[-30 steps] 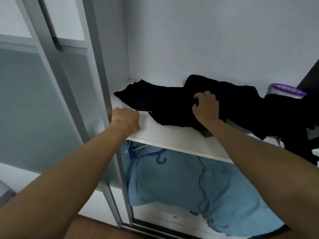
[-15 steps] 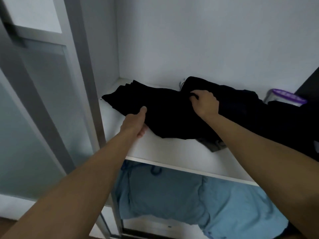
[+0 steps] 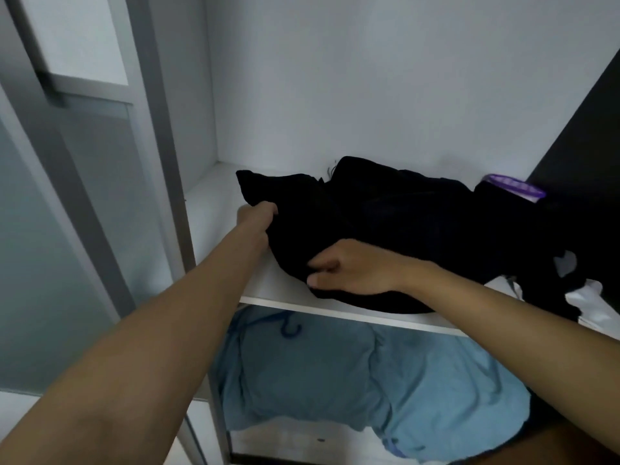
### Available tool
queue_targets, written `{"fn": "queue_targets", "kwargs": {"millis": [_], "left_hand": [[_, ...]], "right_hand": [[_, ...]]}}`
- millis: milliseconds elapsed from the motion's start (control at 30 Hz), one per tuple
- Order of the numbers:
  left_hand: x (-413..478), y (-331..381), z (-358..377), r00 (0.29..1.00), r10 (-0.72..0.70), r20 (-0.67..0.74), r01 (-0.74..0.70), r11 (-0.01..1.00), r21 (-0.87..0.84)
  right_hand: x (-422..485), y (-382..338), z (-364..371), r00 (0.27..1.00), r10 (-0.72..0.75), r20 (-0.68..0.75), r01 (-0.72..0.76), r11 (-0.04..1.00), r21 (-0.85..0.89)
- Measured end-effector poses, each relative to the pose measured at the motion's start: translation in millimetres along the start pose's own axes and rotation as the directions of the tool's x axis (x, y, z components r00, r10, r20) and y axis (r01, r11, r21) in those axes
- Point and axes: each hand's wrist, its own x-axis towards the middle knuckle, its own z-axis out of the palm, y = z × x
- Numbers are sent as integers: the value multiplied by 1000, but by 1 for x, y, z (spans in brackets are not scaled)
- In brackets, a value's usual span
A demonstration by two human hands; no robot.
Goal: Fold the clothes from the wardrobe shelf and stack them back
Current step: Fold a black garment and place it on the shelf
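The white shelf (image 3: 268,286) spans an open wardrobe. Behind it rises a plain white back wall (image 3: 369,78), which meets a white side wall (image 3: 194,95) at the shelf's left end. Left of the shelf stands a grey sliding-door frame (image 3: 161,129) with frosted panels (image 3: 40,263). Above the shelf's right end is a dark panel (image 3: 583,129). The light is dim and cool.

Head view, close, looks down onto shelf (image 3: 208,200)

no readable text, labels, brands, numbers or signs anywhere in view
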Motion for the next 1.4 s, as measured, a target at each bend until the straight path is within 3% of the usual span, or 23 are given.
{"fn": "queue_targets", "kwargs": {"millis": [67,133,167,233,300,433,533,800,933,1133,1267,1400], "left_hand": [[-8,2,-1,999,29,42,-28,999,-25],[-18,4,-2,996,54,72,-49,997,-67],[-24,3,-3,995,63,80,-56,995,-86],[-40,1,-5,992,61,113,-48,992,-117],[-55,-1,-6,984,53,170,-34,993,-109],[-80,-8,-5,936,28,351,-10,998,-54],[-93,-16,-3,903,-20,429,20,1000,3],[-134,-50,-20,808,-85,583,29,994,106],[-166,-71,-21,803,-64,593,-28,989,144],[-239,-130,3,893,-90,442,-45,957,287],[-296,-177,20,898,-142,417,-30,925,379],[-341,-208,22,912,-140,385,-46,899,435]], "right_hand": [[-6,11,-20,961,96,-259,-40,976,214],[-11,29,-42,812,283,-510,-76,918,388],[-15,39,-52,750,385,-537,-124,880,458],[-22,55,-60,721,526,-450,-255,806,534],[-23,64,-56,738,584,-339,-283,723,630],[-17,51,-49,801,559,-215,-107,486,867],[-27,46,-42,815,559,-153,-39,316,948],[-82,32,12,745,647,-161,-15,257,966],[-122,27,36,770,635,-66,-61,175,983],[-210,28,77,792,608,-56,-83,198,977],[-273,36,106,783,620,-50,-134,246,960],[-323,36,137,793,609,-2,-163,214,963]]}}
